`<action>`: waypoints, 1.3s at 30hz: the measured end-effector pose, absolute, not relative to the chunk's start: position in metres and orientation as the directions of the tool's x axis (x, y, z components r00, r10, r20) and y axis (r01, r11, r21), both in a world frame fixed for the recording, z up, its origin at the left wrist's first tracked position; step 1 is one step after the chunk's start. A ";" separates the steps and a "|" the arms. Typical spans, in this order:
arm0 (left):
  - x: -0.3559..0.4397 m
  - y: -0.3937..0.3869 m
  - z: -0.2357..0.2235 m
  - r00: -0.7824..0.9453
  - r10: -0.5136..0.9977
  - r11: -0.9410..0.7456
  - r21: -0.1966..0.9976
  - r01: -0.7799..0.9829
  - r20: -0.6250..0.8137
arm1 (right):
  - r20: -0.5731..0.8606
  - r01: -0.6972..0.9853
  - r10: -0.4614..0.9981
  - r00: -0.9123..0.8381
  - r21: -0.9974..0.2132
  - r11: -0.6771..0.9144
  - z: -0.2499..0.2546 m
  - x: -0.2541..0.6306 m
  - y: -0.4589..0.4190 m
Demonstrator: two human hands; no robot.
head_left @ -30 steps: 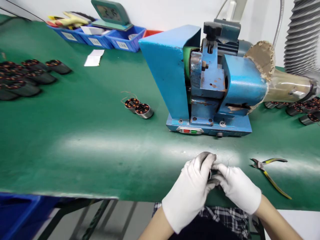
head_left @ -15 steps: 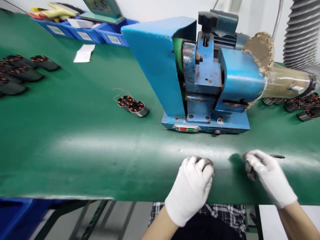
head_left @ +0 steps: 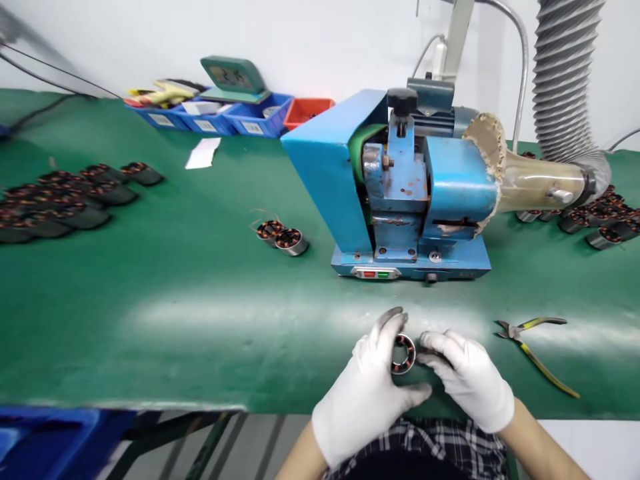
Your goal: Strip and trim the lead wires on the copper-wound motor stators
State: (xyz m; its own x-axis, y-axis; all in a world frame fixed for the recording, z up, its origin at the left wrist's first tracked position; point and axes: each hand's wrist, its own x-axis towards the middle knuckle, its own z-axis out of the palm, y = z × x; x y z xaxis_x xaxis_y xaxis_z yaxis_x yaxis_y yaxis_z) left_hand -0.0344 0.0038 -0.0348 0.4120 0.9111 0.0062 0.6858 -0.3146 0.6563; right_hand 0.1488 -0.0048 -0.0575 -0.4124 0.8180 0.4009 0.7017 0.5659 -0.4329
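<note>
My left hand (head_left: pixel 367 387), in a white glove with darkened fingertips, holds a motor stator (head_left: pixel 411 345). The stator is a short metal ring with copper windings inside, its round opening facing up toward me. My left thumb stretches out below it. Just right of the ring is my gloved right hand (head_left: pixel 470 380), its thumb and fingers pinched together close to the rim. Whatever lies between those fingertips is too small to make out. Diagonal cutters (head_left: pixel 523 333) with yellow-and-black handles lie spread on the green table (head_left: pixel 210 353), right of my right hand.
A blue belt grinding machine (head_left: pixel 400 220) stands ahead, joined to a grey hose (head_left: pixel 567 80). Two stators (head_left: pixel 291 243) sit left of it. More stators stand in groups at far left (head_left: pixel 60 200) and right (head_left: pixel 603 237). Bins (head_left: pixel 260 123) and a clock (head_left: pixel 233 77) line the wall.
My right hand swung out to the right over the cutters, then came back beside the stator. My left hand has turned so the ring's opening shows. The camera view also shifted.
</note>
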 end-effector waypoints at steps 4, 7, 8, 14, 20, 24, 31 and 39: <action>-0.042 0.008 -0.043 0.353 0.936 -0.259 0.694 0.672 0.007 | 0.400 0.696 0.827 -0.395 -0.457 0.554 -0.050 0.146 -0.005; -0.038 0.006 -0.032 0.296 0.955 -0.146 0.846 0.513 -0.014 | 0.402 0.666 0.849 -0.343 -0.534 0.521 -0.034 0.142 -0.008; -0.036 0.003 -0.026 0.274 0.961 -0.108 0.893 0.437 -0.019 | 0.399 0.638 0.863 -0.309 -0.586 0.499 -0.027 0.141 -0.008; -0.042 -0.010 0.002 0.323 0.901 -0.366 0.907 0.211 0.289 | 0.003 0.394 0.982 -0.191 -0.916 0.079 0.013 0.138 -0.005; -0.054 -0.008 0.014 0.512 0.850 -0.360 0.847 0.391 0.125 | -0.219 0.308 0.963 -0.157 -0.937 -0.163 0.021 0.132 -0.008; -0.048 -0.008 0.022 0.515 0.825 -0.414 0.869 0.271 0.233 | 0.025 0.467 1.000 0.012 -0.884 0.017 0.023 0.128 -0.014; -0.043 -0.008 0.009 0.424 0.874 -0.424 0.796 0.431 0.236 | -0.129 0.241 0.991 0.045 -0.961 -0.136 0.021 0.129 -0.023; -0.046 -0.011 0.009 0.345 0.843 -0.517 0.800 0.306 0.413 | 0.190 0.402 0.982 -0.009 -0.898 0.177 0.019 0.129 -0.021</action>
State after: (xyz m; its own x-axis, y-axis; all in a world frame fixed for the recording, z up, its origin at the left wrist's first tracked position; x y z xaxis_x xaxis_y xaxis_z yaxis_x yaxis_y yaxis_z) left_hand -0.0458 -0.0112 0.0092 0.3447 0.8429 0.4130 0.3059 -0.5169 0.7995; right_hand 0.1289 -0.0210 0.0188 -0.0093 0.9818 0.1897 0.4024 0.1773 -0.8981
